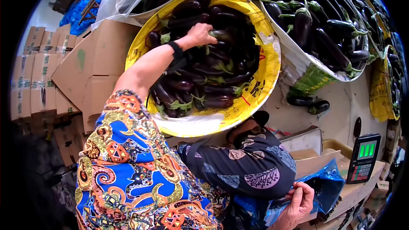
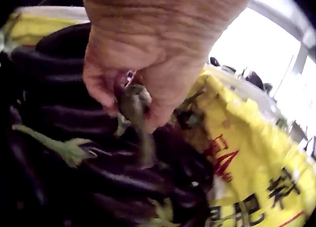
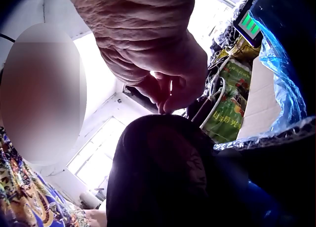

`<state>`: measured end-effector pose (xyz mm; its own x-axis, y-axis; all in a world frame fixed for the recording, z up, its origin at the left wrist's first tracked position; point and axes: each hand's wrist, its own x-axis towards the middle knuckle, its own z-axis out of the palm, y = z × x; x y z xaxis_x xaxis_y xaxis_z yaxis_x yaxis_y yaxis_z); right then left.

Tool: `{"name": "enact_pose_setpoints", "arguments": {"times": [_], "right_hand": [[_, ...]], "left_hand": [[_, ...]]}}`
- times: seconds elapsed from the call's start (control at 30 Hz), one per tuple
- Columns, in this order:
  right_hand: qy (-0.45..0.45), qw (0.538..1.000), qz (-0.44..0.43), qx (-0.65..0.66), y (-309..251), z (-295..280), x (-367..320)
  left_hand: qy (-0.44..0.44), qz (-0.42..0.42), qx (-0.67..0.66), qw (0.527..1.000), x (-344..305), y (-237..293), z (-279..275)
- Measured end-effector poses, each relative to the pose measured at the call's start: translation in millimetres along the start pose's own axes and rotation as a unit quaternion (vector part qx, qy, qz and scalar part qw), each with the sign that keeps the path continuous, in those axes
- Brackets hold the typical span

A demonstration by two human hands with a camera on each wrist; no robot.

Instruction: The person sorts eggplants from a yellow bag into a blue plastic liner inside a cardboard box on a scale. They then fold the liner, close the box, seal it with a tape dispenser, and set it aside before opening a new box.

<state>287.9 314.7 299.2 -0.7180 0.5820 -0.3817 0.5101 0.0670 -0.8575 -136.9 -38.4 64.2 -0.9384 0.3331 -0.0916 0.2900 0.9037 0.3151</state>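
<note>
In the head view my left hand [image 1: 200, 35] reaches into a yellow-lined basket [image 1: 138, 55] heaped with dark eggplants [image 1: 219, 101]. Its thumb and fingers grip an eggplant [image 1: 223, 36] near the stem end; the left wrist view has the green stem [image 2: 139, 121] sticking out between thumb and fingers, while the palm hides part of it. My right hand [image 1: 300, 202] is low beside the patterned trouser knee [image 1: 260, 174], at a box lined with blue plastic [image 1: 334, 174]. Its fingers are bent, the tips close over dark cloth in the right wrist view; I cannot tell whether they pinch something.
A second large basket [image 1: 317, 66] of eggplants stands at the right, with two loose eggplants [image 1: 307, 104] on the floor below it. A scale display [image 1: 363, 157] with green digits stands beside the box. Flattened cartons [image 1: 106, 51] lean at the left.
</note>
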Motion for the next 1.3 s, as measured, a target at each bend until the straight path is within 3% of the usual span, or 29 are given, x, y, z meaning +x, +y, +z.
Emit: {"name": "enact_pose_setpoints", "arguments": {"times": [0.03,0.1,0.23,0.3,0.37,0.5,0.6,0.7,0.77,0.83,0.9,0.97,1.03,1.07,1.1,1.17,1.27,1.3], "right_hand": [[-0.003,1.0,0.009,0.005,2,-1,2],[-0.007,0.999,0.014,0.032,11,-6,7],[-0.018,0.996,0.01,0.083,33,-2,20],[-0.02,0.996,0.023,0.088,28,1,24],[-0.02,0.99,0.036,0.132,30,11,38],[-0.043,0.985,0.054,0.16,23,17,47],[-0.079,0.978,0.075,0.177,13,26,63],[-0.147,0.959,0.04,0.239,-2,42,81],[-0.171,0.92,0.004,0.353,-3,49,88],[-0.176,0.867,-0.007,0.466,16,50,107],[-0.153,0.854,-0.009,0.498,25,49,112],[-0.139,0.855,-0.009,0.499,35,44,113],[-0.115,0.861,-0.012,0.495,44,39,111],[-0.108,0.868,-0.029,0.483,46,36,108],[-0.099,0.869,-0.037,0.484,45,32,106],[-0.088,0.867,-0.055,0.487,36,26,100],[-0.092,0.853,-0.047,0.511,37,8,101],[-0.086,0.846,-0.036,0.525,39,-2,100]], "left_hand": [[-0.087,-0.091,-0.15,0.981,-15,15,-16],[-0.159,-0.14,-0.268,0.94,-51,39,-39],[-0.199,-0.12,-0.468,0.852,-113,91,-65],[-0.204,-0.097,-0.504,0.834,-124,102,-70],[-0.264,-0.108,-0.586,0.758,-141,126,-78],[-0.315,-0.097,-0.635,0.699,-152,161,-86],[-0.29,-0.056,-0.661,0.69,-161,203,-88],[-0.36,0.015,-0.628,0.689,-158,235,-92],[-0.396,0.055,-0.558,0.727,-158,251,-90],[-0.459,0.072,-0.56,0.686,-153,253,-77],[-0.447,0.099,-0.561,0.689,-143,247,-67],[-0.299,0.068,-0.553,0.774,-125,222,-38],[-0.064,0.095,-0.42,0.9,-95,172,2],[0.03,0.142,-0.28,0.949,-74,130,22],[0.125,0.185,-0.132,0.966,-57,88,42],[0.139,0.081,0.035,0.986,-48,25,67],[0.065,0.092,0.183,0.977,-54,-18,58],[0.077,0.09,0.172,0.978,-57,-26,56]]}}
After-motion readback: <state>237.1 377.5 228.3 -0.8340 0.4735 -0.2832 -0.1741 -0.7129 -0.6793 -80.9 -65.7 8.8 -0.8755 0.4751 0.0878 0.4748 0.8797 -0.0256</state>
